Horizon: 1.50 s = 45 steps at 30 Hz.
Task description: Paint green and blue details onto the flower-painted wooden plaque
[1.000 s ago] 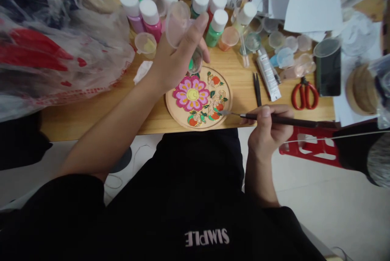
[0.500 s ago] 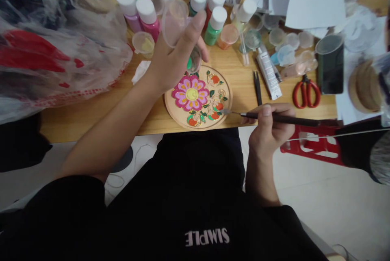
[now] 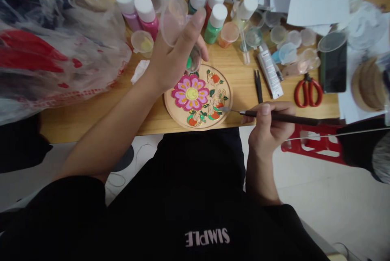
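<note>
Right hand [image 3: 268,127] pinches a dark-handled tool [image 3: 283,118]; left hand [image 3: 174,55] grips a clear cup [image 3: 196,59].

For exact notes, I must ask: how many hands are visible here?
2: the left hand, holding a small cup near the round board; the right hand, beside it, holding a dark tool.

- My only view looks forward and down from my head.
- It is near: my shirt [image 3: 183,204] fills the lower frame, the surface [image 3: 242,84] the upper half.
</note>
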### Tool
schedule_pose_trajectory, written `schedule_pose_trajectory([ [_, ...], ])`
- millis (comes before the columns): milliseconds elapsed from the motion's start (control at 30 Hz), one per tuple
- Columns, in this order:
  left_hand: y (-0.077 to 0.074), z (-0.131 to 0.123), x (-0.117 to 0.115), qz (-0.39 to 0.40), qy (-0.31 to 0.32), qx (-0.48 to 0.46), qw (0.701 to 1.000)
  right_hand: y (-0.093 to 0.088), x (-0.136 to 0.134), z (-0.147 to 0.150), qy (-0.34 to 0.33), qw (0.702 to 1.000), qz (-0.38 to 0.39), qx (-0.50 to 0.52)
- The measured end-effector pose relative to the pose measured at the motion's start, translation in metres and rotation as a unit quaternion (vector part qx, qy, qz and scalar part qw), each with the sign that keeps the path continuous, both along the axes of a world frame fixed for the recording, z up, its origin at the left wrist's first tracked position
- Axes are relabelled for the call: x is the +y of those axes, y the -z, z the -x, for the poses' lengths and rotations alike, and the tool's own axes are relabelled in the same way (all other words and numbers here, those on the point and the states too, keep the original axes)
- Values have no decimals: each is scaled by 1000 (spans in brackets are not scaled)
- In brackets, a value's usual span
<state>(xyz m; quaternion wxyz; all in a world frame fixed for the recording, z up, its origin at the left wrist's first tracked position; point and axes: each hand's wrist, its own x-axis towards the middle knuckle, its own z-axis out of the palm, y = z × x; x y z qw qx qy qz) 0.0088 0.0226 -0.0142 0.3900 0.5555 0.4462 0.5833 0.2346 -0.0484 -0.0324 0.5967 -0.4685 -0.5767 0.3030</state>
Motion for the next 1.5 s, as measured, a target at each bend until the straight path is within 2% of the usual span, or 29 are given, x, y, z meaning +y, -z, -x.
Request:
schedule_pose_trajectory([
  [133, -2, -1, -3, 13, -16, -2, 1000, -1, -1, -1, 5, 1000, -3, -5],
  [500, -3, -2, 0, 3, -1, -15, 1000, -4, -1, -3, 28, 1000, -2, -14],
  [733, -7, -3, -3, 15, -1, -33, 999, -4, -1, -4, 11, 1000, -13, -7],
  [1067, -7, -3, -3, 11, -2, -23, 1000, -4, 0, -4, -6, 1000, -12, -7],
  [1367, -1, 0, 1, -21, -3, -4, 1000, -3, 0, -5, 5, 1000, -16, -17],
  [1500, -1, 0, 1, -12, -1, -2, 1000, -5, -1, -4, 5, 1000, -15, -19],
])
